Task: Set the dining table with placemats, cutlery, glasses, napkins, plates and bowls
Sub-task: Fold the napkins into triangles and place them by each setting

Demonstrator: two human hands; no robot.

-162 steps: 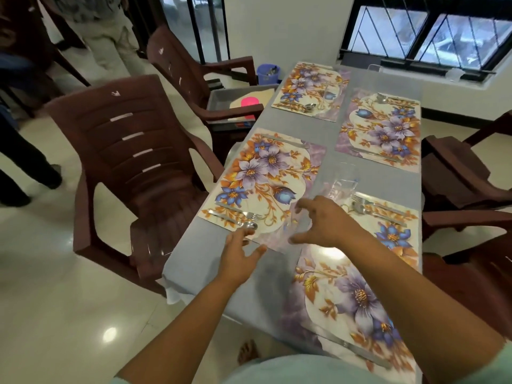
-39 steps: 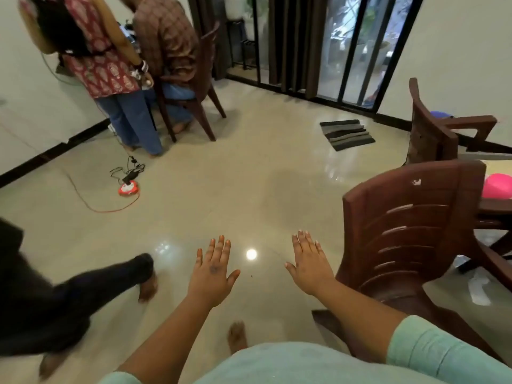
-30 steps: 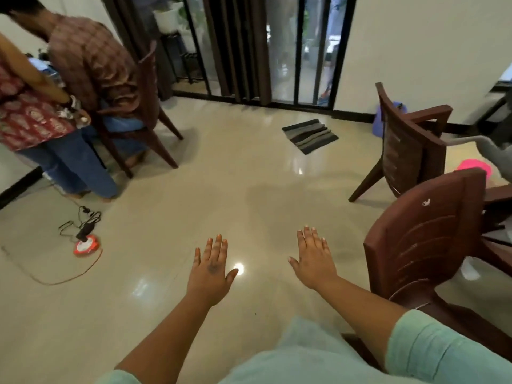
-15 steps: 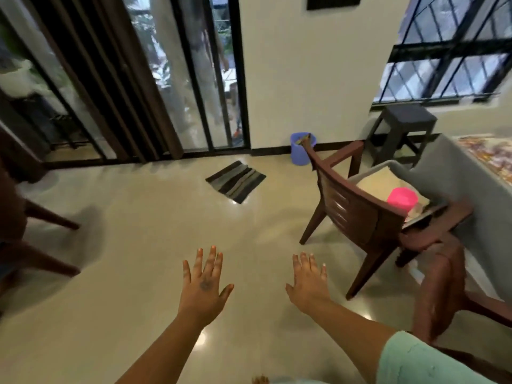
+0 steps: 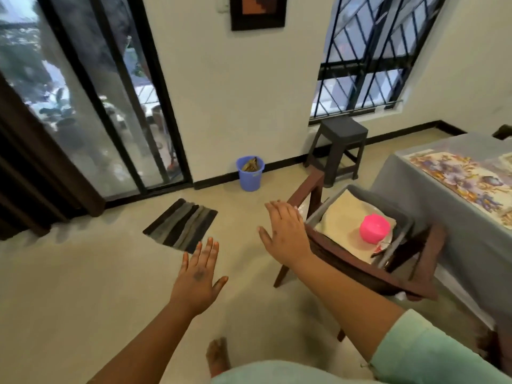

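Note:
A grey tray [image 5: 399,209] rests on the seat of a brown chair [image 5: 360,268] at right. It holds a cream cloth [image 5: 342,218], a pink bowl [image 5: 374,228] turned upside down and a plate rim under it. My right hand [image 5: 285,231] hovers flat, fingers straight, just left of the tray, holding nothing. Lower and to the left, over the floor, my left hand [image 5: 201,278] is spread and holds nothing. The dining table [image 5: 443,200] with its grey cloth shows at the right edge, with a floral placemat [image 5: 465,178] on it.
A grey stool [image 5: 339,145] stands under the barred window. A blue bin [image 5: 250,173] sits by the wall, and a striped mat [image 5: 181,224] lies before the glass door. Beige floor spreads to the left. My bare foot [image 5: 217,356] shows below.
The view has swung from the table, across the room, to the chair with the tray. My right hand has risen toward the tray; both hands stay spread and hold nothing.

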